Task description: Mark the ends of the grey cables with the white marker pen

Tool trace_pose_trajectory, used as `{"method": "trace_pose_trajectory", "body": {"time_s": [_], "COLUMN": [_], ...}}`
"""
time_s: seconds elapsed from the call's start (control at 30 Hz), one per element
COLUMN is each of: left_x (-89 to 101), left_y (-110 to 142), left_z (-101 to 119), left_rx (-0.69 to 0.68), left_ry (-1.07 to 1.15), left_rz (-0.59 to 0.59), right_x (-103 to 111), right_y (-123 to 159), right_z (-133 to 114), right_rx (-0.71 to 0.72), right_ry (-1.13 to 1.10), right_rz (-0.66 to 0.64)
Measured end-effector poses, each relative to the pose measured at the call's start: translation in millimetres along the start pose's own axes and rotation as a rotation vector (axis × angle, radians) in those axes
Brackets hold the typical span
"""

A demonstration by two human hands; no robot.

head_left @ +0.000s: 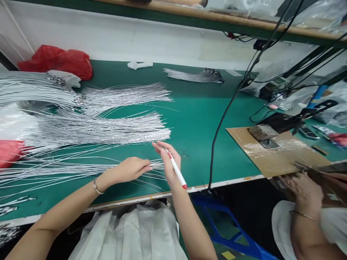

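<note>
My left hand (131, 169) is closed, its fingers pinched on a few thin grey-white wires (89, 168) near their right ends. The wires run off to the left across the green table. Just to the right, my right hand (171, 159) has a white pen with red ends (177, 171) between thumb and fingers, slanting back over the wrist. Its fingertips are close to the wire ends, but whether they touch them I cannot tell. Behind both hands lies a thick bundle of similar wires (130, 130), with another bundle (130, 94) farther back.
Red plastic bags (63, 61) lie back left. A short wire bundle (195, 76) and a white object (139, 65) sit near the wall. A black cable (226, 112) hangs down to the front edge. At right, a co-worker's hand (305, 187) is by a cardboard sheet (284, 155).
</note>
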State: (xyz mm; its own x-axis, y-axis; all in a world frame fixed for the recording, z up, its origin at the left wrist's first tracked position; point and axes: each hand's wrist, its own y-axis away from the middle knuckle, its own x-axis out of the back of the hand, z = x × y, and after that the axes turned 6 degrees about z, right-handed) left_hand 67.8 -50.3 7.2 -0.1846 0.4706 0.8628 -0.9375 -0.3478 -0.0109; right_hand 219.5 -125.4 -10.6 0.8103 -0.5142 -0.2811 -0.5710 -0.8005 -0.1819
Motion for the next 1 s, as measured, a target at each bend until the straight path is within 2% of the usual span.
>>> {"method": "trace_pose_trajectory", "body": {"time_s": [0.1,0.17,0.2,0.23,0.3,0.37,0.47,0.57,0.73,0.9,1.0], "left_x": [5.5,10.0,11.8,13.1,13.9,12.6,9.0,5.7,2.0,1.2,3.3], "left_y": [-4,-5,-6,-6,-8,-10,-12,-12,-15,-15,-16], "left_z": [4,4,4,5,8,13,18,18,15,22,25], "left_rx": [0.019,0.051,0.056,0.052,0.023,-0.005,-0.024,-0.073,-0.214,-0.129,-0.078], "left_ry": [0.06,0.097,0.113,0.125,0.129,0.116,0.113,0.107,-0.024,-0.041,-0.034], "left_rz": [0.043,0.062,0.066,0.066,0.06,0.046,0.004,-0.029,0.049,0.051,0.066], "right_x": [21,39,46,50,51,44,32,31,35,34,40], "right_y": [1,5,9,13,23,31,34,31,30,29,29], "right_z": [-6,-5,-4,-2,2,3,1,1,7,8,7], "right_rx": [0.07,0.125,0.129,0.123,0.022,-0.057,-0.084,-0.104,-0.167,-0.169,-0.087], "right_ry": [-0.01,0.098,0.167,0.227,0.327,0.378,0.366,0.34,0.298,0.27,0.317], "right_rz": [0.223,0.342,0.288,0.174,-0.081,-0.19,-0.156,-0.114,-0.081,-0.018,0.072]}}
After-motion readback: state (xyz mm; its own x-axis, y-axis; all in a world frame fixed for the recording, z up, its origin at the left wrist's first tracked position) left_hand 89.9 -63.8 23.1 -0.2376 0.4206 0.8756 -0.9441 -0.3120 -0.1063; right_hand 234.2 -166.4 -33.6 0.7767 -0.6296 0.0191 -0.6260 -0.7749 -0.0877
